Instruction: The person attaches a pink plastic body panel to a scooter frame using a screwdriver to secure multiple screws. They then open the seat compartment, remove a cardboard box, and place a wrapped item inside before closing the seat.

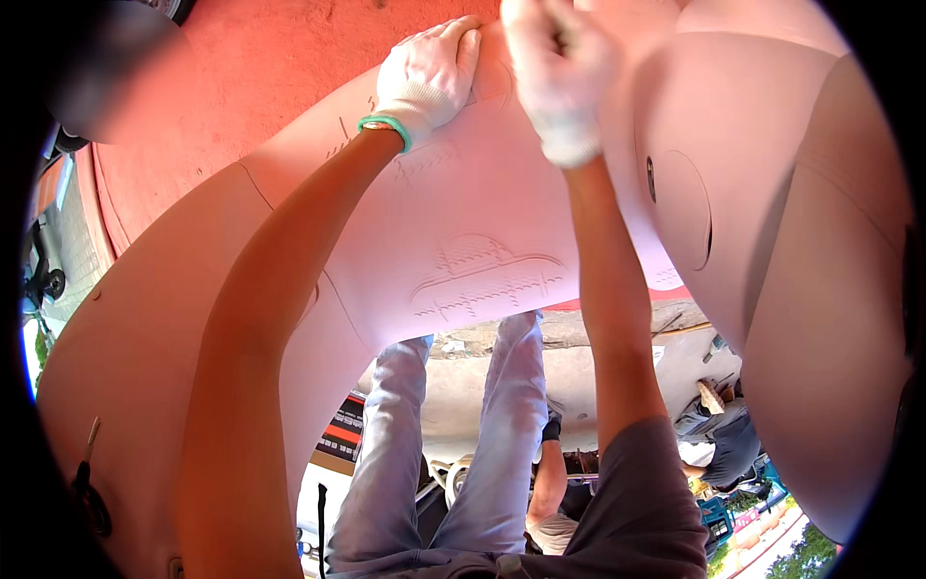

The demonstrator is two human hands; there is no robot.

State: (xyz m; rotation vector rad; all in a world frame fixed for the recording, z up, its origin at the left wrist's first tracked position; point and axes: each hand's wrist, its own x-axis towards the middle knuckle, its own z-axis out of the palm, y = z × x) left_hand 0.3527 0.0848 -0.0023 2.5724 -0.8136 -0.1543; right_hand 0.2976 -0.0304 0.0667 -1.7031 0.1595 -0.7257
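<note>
Below me is a large pink moulded body [521,183], which looks like a scooter's, with a raised cloud-shaped pattern on its flat middle part. My left hand [427,82], in a white knit glove with a green cuff, rests on the far edge of that flat part, fingers extended and palm down. My right hand [562,77], in the same kind of glove, is closed in a fist just above the far edge, slightly smeared by motion. What it holds, if anything, is hidden. To the right rises a pink section with an oval cover [685,212].
A red floor covering [280,58] lies beyond the body. A thin metal stem with a black end [92,482] shows at the lower left. Behind my legs, a person's gloved arm [550,478] is close by; another person [721,439] is at the right. A dark box [342,429] stands near my legs.
</note>
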